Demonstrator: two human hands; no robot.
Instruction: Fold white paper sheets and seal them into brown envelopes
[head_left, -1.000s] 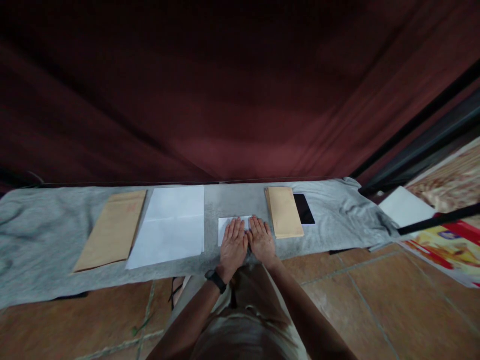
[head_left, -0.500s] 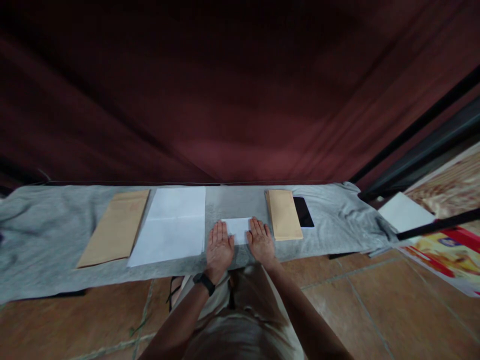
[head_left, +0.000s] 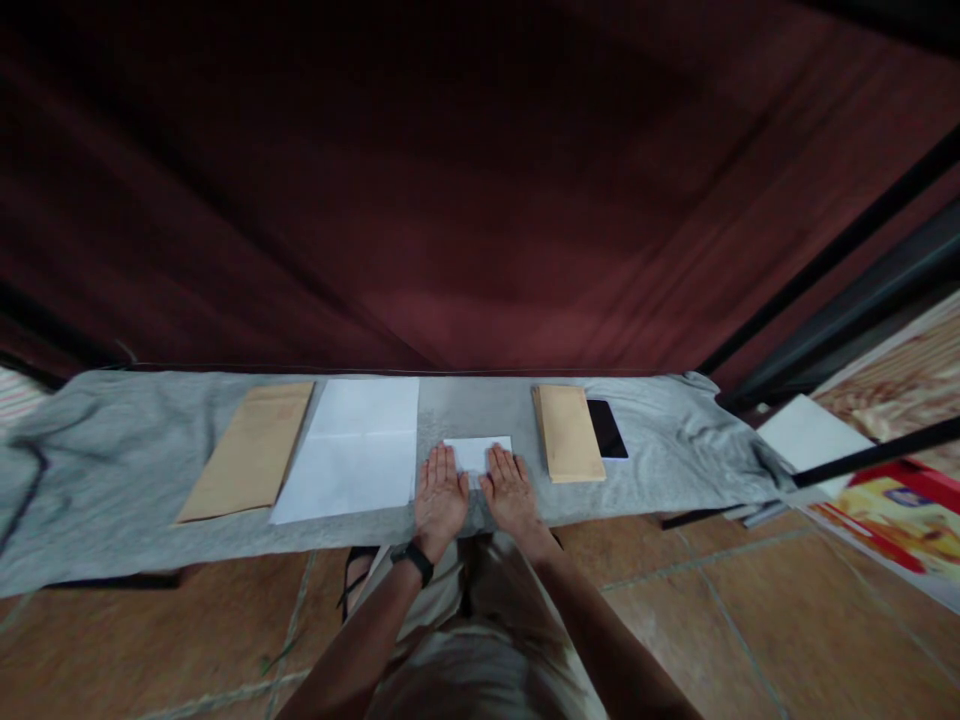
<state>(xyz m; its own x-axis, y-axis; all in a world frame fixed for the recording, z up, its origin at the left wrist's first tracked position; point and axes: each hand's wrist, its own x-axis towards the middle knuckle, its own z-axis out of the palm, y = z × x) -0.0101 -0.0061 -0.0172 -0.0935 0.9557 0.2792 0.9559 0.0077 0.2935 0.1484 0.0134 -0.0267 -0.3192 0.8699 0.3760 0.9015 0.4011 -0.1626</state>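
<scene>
A small folded sheet of white paper (head_left: 472,453) lies on the grey cloth in front of me. My left hand (head_left: 441,497) rests flat on its left end, fingers stretched out and pointing away from me. On the right end lies my right hand (head_left: 511,490), palm down with its fingers extended. Both hands cover parts of the paper's sides and near edge. To the left are large white sheets (head_left: 352,460) with a crease across the middle. A stack of brown envelopes (head_left: 571,435) sits just right of my right hand.
Grey cloth (head_left: 675,440) covers the long narrow table. A larger brown envelope (head_left: 251,450) lies at the left. Beside the right-hand stack is a dark-screened tablet or phone (head_left: 607,429). A dark red curtain (head_left: 465,250) hangs behind; a red and yellow box (head_left: 904,525) stands at the right.
My right hand has slid slightly left over the paper, closer to my left hand, uncovering its far right corner. My left hand stays flat in place. The camera view has shifted a little.
</scene>
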